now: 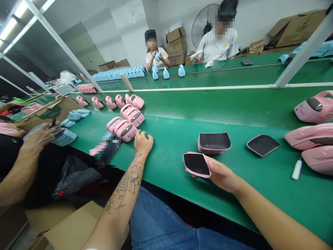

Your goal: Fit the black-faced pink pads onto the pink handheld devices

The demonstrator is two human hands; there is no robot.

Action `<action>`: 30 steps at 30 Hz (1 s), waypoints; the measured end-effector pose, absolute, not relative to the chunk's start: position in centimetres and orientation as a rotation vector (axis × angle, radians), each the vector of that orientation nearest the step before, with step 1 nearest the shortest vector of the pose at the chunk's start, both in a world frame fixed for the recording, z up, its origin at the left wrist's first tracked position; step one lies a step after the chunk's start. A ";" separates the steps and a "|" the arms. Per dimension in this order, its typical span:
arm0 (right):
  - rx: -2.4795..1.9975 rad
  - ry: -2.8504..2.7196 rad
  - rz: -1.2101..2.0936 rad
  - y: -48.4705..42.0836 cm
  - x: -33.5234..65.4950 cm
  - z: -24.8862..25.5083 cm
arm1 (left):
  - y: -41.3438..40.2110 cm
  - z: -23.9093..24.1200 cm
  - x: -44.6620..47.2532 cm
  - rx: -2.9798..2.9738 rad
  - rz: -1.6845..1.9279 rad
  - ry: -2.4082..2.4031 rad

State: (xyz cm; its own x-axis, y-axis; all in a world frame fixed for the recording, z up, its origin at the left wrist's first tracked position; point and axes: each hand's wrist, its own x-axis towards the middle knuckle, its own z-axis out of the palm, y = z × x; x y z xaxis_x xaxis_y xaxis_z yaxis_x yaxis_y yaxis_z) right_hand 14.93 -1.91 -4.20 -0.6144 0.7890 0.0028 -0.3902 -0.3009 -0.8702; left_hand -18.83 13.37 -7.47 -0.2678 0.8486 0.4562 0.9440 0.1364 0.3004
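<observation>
My right hand (221, 173) grips a pink-rimmed panel (197, 165) with a dark face turned up, holding it just above the green bench. Behind it stands a short stack of similar panels (214, 142), and a single dark panel (263, 145) lies to the right. My left hand (144, 141) is by the bench surface with its fingers apart and loosely bent, holding nothing. Its fingertips are close beside a pink plastic housing (122, 129) with a handle loop; whether they touch it I cannot tell. Another pink housing (132, 115) sits right behind that one.
More pink housings (313, 107) and a white-handled tool (297, 169) lie at the right. A co-worker's hand (45, 133) works at the left near blue parts (63, 137). An open carton (65, 225) stands below. Two people sit across the bench behind blue housings (181, 71).
</observation>
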 end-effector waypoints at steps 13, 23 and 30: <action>-0.618 -1.161 1.992 -2.1 15.0 -4.2 | 13.4 -7.3 -18.8 -1.829 -0.671 -2.259; -0.674 -1.134 2.049 -2.5 14.8 -4.4 | 12.9 -7.4 -18.6 -1.874 -0.608 -2.207; -0.686 -1.100 2.103 -2.5 14.6 -5.6 | 15.6 -4.0 -17.5 -2.164 -0.589 -1.938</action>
State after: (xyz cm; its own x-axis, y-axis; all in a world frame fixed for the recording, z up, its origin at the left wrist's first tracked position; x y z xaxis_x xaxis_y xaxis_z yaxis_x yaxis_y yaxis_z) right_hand 14.56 -2.51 -5.65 -0.6460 0.7495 -0.1449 -0.3084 -0.4298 -0.8486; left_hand -17.46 15.60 -3.99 0.0735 0.9120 0.4037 0.9823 -0.1360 0.1285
